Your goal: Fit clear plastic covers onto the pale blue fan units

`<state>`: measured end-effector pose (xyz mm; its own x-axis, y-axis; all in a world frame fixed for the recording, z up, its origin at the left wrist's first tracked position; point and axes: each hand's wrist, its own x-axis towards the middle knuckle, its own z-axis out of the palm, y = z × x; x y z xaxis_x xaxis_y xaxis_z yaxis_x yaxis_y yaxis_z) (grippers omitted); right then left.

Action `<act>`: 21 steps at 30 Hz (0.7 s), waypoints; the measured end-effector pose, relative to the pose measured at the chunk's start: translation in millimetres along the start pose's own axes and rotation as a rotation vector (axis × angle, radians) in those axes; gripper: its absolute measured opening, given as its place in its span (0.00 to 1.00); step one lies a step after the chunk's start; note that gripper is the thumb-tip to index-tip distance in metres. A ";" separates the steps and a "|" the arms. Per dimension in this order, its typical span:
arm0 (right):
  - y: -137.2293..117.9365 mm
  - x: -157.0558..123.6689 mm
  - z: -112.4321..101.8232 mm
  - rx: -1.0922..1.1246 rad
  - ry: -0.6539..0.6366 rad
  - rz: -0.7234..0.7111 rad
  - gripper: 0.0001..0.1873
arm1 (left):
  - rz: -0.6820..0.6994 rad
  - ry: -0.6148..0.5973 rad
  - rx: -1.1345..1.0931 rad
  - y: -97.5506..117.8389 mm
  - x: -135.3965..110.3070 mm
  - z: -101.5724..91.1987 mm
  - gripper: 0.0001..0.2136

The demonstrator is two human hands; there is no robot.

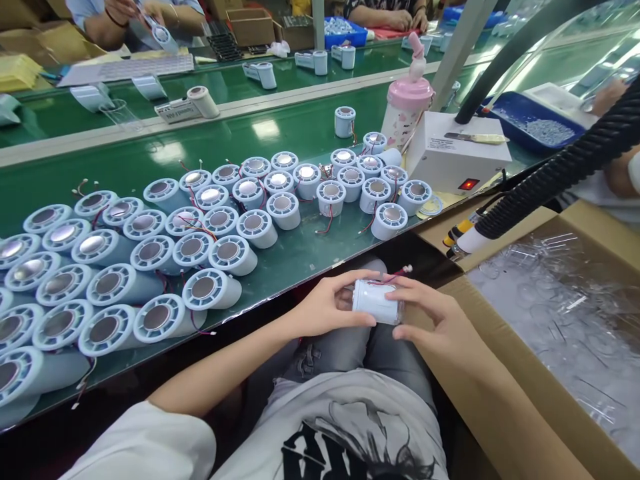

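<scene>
Over my lap, a light blue cylindrical motor housing (376, 301) lies on its side between both hands, a red and dark wire with a white plug sticking out at its top. My left hand (330, 303) wraps its left end, thumb along the lower side. The fingers of my right hand (425, 310) rest on the top right, thumb at the lower right corner. Clear plastic shows at the housing's right end; its exact shape is hard to make out. Several like housings (233, 255) with silver discs and thin wires stand in rows on the green bench (295, 257).
Right of my lap is a cardboard box (493, 333) of clear plastic parts (555, 320). A black ribbed hose (540, 180) hangs above it. A white box with a red switch (457, 157) and a pink-lidded bottle (406, 107) stand behind. Co-workers' hands (135, 13) work across the conveyor.
</scene>
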<state>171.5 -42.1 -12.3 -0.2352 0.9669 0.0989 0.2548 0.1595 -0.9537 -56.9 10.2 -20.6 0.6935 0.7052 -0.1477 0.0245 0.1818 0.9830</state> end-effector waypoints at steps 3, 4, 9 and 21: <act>0.7 -9.0 -1.0 -0.208 -0.026 -0.134 0.20 | -0.094 -0.023 -0.041 4.1 -3.9 0.0 0.36; 1.2 -11.2 -1.0 -0.216 -0.018 -0.148 0.18 | -0.096 -0.034 -0.018 5.1 -4.8 -0.3 0.37; 3.3 -15.0 -1.0 -0.028 -0.032 -0.071 0.19 | 0.014 -0.025 0.041 9.9 -6.6 0.2 0.36; -4.1 -20.8 -0.8 0.050 -0.060 0.008 0.20 | 0.075 -0.052 0.140 20.4 -14.2 0.1 0.34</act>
<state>176.0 -62.7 -10.2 -0.2900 0.9541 0.0754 0.2103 0.1404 -0.9675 -66.2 3.8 1.6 0.7334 0.6761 -0.0711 0.0690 0.0301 0.9972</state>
